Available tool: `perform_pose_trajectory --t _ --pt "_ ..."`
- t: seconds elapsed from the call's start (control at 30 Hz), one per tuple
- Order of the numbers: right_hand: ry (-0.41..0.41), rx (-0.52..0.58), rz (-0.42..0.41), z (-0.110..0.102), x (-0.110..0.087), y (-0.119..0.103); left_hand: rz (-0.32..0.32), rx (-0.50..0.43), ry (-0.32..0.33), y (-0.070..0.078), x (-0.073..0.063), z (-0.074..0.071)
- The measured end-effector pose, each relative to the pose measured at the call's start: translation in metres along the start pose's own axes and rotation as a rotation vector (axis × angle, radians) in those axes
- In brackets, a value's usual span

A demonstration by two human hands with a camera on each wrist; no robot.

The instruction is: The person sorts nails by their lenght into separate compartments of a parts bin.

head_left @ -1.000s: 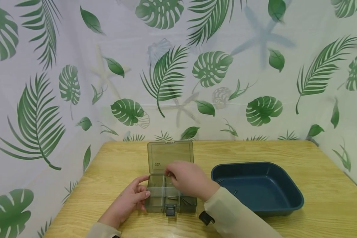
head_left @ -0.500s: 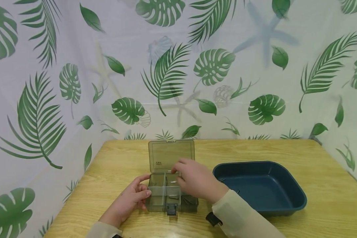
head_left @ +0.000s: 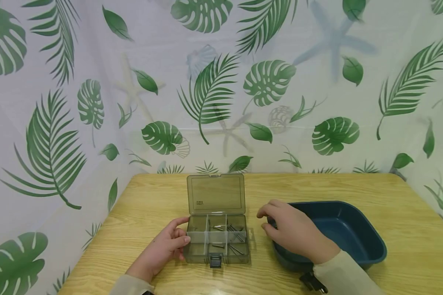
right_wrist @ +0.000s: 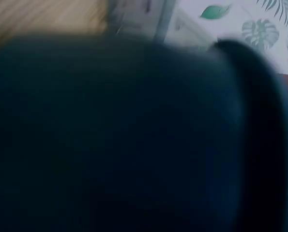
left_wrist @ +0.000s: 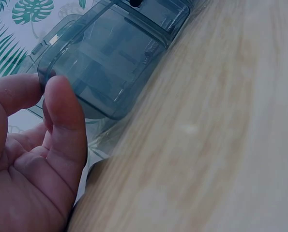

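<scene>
A translucent grey compartment box point(head_left: 195, 259) stands on the table with its lid point(head_left: 216, 193) raised at the back. Several screws point(head_left: 236, 249) lie in its middle and right compartments. My left hand point(head_left: 160, 246) grips the box's left side between thumb and fingers, seen closer in the left wrist view where the fingertips meet the box's corner point(left_wrist: 105, 77). My right hand point(head_left: 293, 229) is over the left rim of a dark blue basin point(head_left: 373, 246), fingers loosely bent with nothing visible between them. That basin's wall point(right_wrist: 134, 135) fills most of the blurred right wrist view.
The wooden table point(head_left: 162, 188) runs back to a leaf-printed cloth point(head_left: 221, 102) that hangs behind it and on both sides. A strip of tabletop lies between box and basin. The hand and sleeve hide the basin's left part.
My right hand has moved from inside the box's back compartments rightward to the basin's rim, uncovering the right compartments and their screws. My left hand has kept its grip on the box.
</scene>
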State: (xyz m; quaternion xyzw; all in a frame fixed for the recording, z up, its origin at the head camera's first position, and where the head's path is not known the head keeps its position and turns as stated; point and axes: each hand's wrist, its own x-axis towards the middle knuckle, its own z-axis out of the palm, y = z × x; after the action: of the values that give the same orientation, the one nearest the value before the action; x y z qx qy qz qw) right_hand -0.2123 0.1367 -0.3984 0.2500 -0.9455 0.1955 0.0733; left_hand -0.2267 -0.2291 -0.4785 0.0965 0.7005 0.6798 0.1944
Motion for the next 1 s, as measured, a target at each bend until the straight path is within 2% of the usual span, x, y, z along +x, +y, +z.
perform_pose_trajectory --t 0.23,0.43,0.67,0.9,1.0 --pt "-0.109 0.098 0.114 -0.009 -0.026 0.043 0.004 0.004 -0.001 -0.001 0.002 0.001" --pt "-0.214 0.144 0.176 -0.014 -0.029 0.065 0.001 0.004 0.014 -0.003 0.003 -0.002" --pt "-0.369 0.149 0.227 -0.007 -0.03 0.078 0.005 0.01 0.01 -0.003 0.002 -0.002" --pt "-0.375 0.112 0.197 0.0 -0.029 0.084 0.006 0.016 0.012 0.001 0.001 -0.001" --pt "-0.392 0.106 0.221 0.001 -0.029 0.082 0.002 0.011 0.013 0.0 0.001 -0.002"
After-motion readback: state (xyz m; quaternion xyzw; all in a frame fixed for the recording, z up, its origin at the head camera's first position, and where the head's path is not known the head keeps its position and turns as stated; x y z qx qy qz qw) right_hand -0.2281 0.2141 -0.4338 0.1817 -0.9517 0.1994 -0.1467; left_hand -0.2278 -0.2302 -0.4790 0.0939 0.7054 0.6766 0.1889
